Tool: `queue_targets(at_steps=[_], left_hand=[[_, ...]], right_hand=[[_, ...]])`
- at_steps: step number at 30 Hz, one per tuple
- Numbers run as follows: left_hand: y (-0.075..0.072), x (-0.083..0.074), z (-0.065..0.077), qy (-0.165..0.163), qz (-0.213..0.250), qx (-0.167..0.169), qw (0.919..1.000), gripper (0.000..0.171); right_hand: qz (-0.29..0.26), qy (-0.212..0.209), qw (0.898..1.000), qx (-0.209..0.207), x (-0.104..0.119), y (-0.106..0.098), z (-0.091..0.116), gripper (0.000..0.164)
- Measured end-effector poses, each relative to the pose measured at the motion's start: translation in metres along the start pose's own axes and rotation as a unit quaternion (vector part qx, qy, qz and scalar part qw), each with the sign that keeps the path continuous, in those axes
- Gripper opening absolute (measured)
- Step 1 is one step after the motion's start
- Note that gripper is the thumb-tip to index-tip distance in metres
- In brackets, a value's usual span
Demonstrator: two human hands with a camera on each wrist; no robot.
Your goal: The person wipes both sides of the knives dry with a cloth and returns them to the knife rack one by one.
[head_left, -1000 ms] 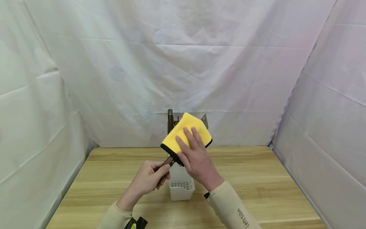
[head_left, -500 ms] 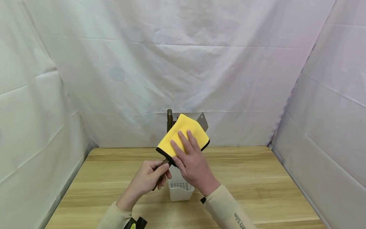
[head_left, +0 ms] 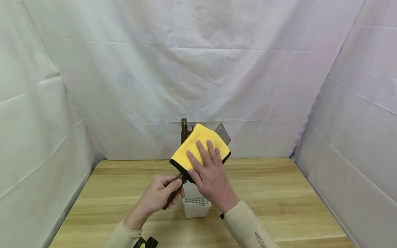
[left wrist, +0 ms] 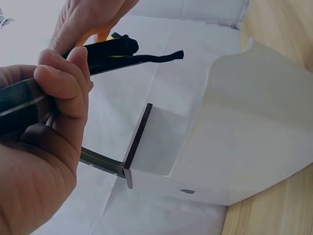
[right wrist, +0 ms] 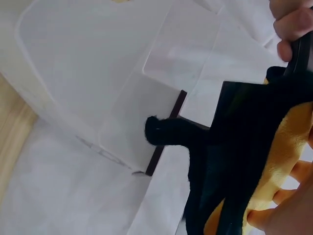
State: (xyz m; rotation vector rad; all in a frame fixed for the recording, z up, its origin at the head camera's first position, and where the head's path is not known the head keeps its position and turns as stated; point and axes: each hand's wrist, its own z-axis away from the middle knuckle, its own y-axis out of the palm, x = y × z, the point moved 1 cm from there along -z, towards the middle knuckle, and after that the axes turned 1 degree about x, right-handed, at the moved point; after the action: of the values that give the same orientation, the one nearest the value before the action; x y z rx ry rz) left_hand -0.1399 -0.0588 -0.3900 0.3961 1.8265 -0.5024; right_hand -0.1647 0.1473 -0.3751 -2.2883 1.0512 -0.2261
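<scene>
A cleaver with a brown handle [head_left: 170, 201] is tilted up and to the right, and my left hand [head_left: 156, 196] grips that handle. Its grey blade corner [head_left: 224, 133], pierced by a small hole, sticks out past a yellow cloth [head_left: 189, 148] with black edging. The cloth is folded over the blade and hides most of it. My right hand [head_left: 212, 179] presses on the cloth with fairly straight, spread fingers. In the right wrist view, the dark blade [right wrist: 237, 100] shows between the cloth's folds. The left wrist view has my curled left fingers [left wrist: 63, 93] around the handle.
Below and behind the hands stands a white holder [head_left: 196, 210] with a perforated floor. An upright brown handle [head_left: 184, 129] rises at its back, partly behind the cloth. The wooden table [head_left: 263, 193] is enclosed by white curtains [head_left: 198, 75].
My right hand and the cloth shift down-left along the blade, then slightly back right. More of the blade corner shows now. My left hand stays nearly in place on the cleaver's handle.
</scene>
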Motion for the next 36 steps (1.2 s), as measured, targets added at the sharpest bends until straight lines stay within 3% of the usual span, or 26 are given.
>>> queue_targets(at_steps=[7, 14, 22, 29, 36], left_hand=[[0.005, 0.002, 0.004, 0.005, 0.020, 0.012, 0.9997, 0.037], [0.006, 0.000, 0.005, -0.011, 0.028, 0.011, 0.9995, 0.033], [0.001, 0.002, 0.004, -0.030, 0.038, 0.003, 0.9988, 0.035], [-0.002, 0.004, 0.001, -0.048, 0.072, -0.014, 0.9962, 0.039], [-0.004, 0.005, 0.001, -0.045, 0.076, -0.029, 0.9957, 0.038]], right_hand=[[-0.004, 0.013, 1.000, -0.005, -0.013, -0.002, 0.001, 0.054], [-0.025, 0.018, 0.999, 0.025, -0.014, -0.007, 0.005, 0.058], [-0.044, 0.012, 0.996, 0.073, -0.011, -0.007, 0.011, 0.066], [-0.037, 0.016, 0.996, 0.085, -0.005, -0.005, 0.013, 0.064], [-0.047, 0.018, 0.995, 0.088, 0.003, -0.004, 0.016, 0.057]])
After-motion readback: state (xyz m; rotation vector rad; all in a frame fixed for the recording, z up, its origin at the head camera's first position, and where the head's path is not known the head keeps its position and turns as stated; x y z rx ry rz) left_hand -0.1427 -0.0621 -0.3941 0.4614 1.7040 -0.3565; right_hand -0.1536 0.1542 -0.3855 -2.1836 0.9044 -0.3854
